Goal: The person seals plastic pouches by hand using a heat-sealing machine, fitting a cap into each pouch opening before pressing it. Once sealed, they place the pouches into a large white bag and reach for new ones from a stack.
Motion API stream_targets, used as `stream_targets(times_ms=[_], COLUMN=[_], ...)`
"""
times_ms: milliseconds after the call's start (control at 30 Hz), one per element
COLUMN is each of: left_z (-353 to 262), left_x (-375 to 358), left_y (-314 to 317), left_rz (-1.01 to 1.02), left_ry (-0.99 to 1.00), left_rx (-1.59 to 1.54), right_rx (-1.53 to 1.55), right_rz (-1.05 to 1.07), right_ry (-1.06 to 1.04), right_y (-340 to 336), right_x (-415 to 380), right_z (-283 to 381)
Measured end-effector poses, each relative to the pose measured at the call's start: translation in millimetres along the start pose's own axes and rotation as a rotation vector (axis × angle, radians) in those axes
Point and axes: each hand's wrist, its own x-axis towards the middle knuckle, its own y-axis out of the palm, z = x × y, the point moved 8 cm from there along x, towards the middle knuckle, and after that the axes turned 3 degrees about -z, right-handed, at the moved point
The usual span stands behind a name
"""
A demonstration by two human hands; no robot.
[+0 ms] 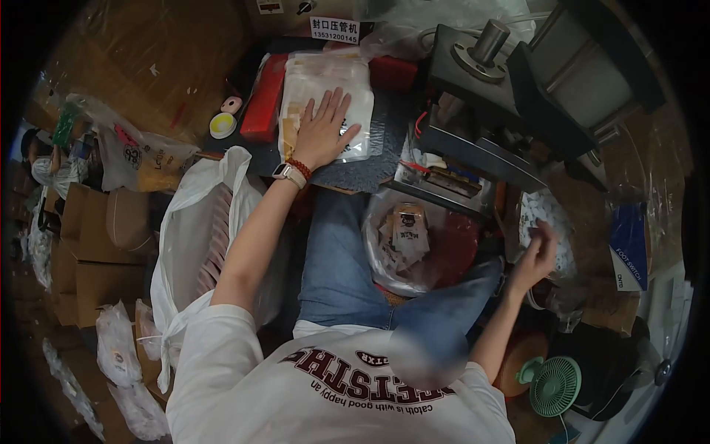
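My left hand lies flat with fingers spread on a stack of clear and white plastic pouches. The stack rests on a dark work surface between two red blocks, the left one and the right one. Over on the right, my right hand is raised beside a clear bag of small white pieces. Its fingers are bent and blurred, so whether anything is between them cannot be made out. A dark press machine stands between the pouches and that bag.
Below the work surface, a plastic-lined red tub holds printed pouches. A white sack stands at my left, near cardboard boxes. A green fan and a blue foot-switch box are at the right.
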Motion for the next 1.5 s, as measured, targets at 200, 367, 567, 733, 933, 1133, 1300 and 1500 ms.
stream_targets(times_ms=[200,367,567,733,933,1133,1300,1500], left_z=[-33,-73,-83,-88,-149,-180,-173,-184], left_x=[-33,-105,-111,-114,-117,-111,-111,-91], left_y=[-48,-50,-61,-87,-120,-126,-96,-112], left_rz=[-0.103,-0.019,-0.172,-0.179,-0.2,-0.031,0.106,0.016], left_ry=[-0.033,0.056,0.088,-0.233,-0.03,0.117,-0.045,0.038], left_rx=[0.027,-0.183,-0.253,-0.615,-0.523,-0.791,-0.87,-0.646], right_rx=[-0.712,-0.595,-0.023,0.345,0.077,0.338,0.316,0.225], right_rz=[0.322,0.262,0.194,0.358,0.434,0.578,0.281,0.514], right_ry=[-0.333,-0.067,-0.033,0.207,-0.434,-0.458,-0.229,-0.421], right_y=[19,12,42,52,41,41,25,49], right_x=[39,38,-18,-91,-66,-60,-48,-63], right_z=[-56,-95,-60,-11,109,129,93,96])
